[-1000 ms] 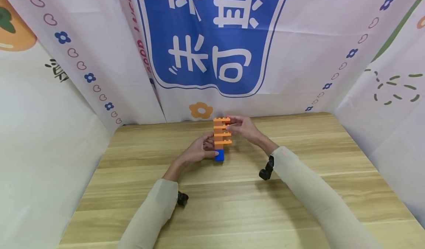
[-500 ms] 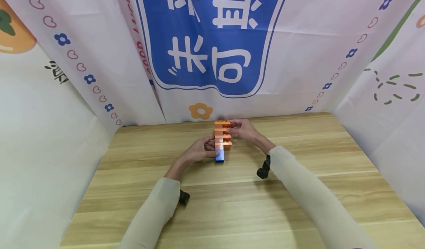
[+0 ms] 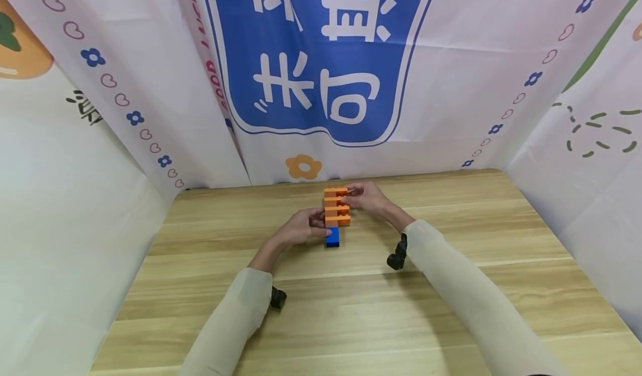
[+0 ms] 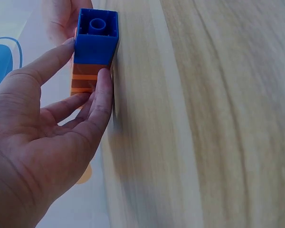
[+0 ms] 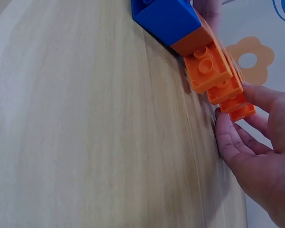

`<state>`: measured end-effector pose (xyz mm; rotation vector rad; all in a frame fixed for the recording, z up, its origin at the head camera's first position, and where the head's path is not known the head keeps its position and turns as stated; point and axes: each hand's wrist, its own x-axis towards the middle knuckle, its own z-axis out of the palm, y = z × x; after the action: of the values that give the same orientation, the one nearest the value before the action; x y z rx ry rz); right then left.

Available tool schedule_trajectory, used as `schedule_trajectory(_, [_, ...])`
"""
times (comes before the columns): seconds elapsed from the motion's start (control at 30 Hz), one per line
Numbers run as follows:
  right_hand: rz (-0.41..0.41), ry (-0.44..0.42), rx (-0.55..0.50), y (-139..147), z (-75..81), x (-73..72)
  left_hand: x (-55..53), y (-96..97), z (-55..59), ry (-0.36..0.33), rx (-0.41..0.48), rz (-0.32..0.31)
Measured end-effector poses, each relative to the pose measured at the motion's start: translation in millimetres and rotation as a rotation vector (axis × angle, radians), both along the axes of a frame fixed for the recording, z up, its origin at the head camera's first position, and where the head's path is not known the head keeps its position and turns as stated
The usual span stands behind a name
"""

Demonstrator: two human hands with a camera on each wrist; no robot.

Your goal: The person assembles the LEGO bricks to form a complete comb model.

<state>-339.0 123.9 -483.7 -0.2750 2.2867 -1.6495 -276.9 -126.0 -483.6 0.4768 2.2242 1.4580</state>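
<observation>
A toy building-brick stack lies along the table, its blue brick (image 3: 332, 237) at the near end and several orange bricks (image 3: 331, 204) in a row behind it. Orange pieces jut out to the right like comb teeth. In the left wrist view the blue brick (image 4: 96, 45) shows its hollow underside with a round tube. My left hand (image 3: 300, 226) grips the stack from the left, thumb and fingers around the blue and orange bricks. From the right, my right hand (image 3: 370, 196) pinches the far orange pieces (image 5: 242, 112) between thumb and fingers.
The wood-grain table (image 3: 321, 309) meets a white printed cloth (image 3: 441, 114) just behind the stack, with more cloth at both sides. Black wrist cameras (image 3: 396, 260) hang below the sleeves.
The brick stack has tipped, its far end coming down and looking shorter from above. Both hands have kept their hold, and the right has lowered slightly toward the table.
</observation>
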Motion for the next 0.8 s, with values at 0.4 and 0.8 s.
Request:
schedule_trajectory(0.4, [-0.01,0.054,0.105,-1,-0.9,-0.5,1.1,0.7,0.3,0.008,-0.059,0.054])
schedule_trajectory(0.8, [0.122,0.235,0.292,22,7.0,7.9,7.7,-19.4,10.6,0.131,-0.144,0.102])
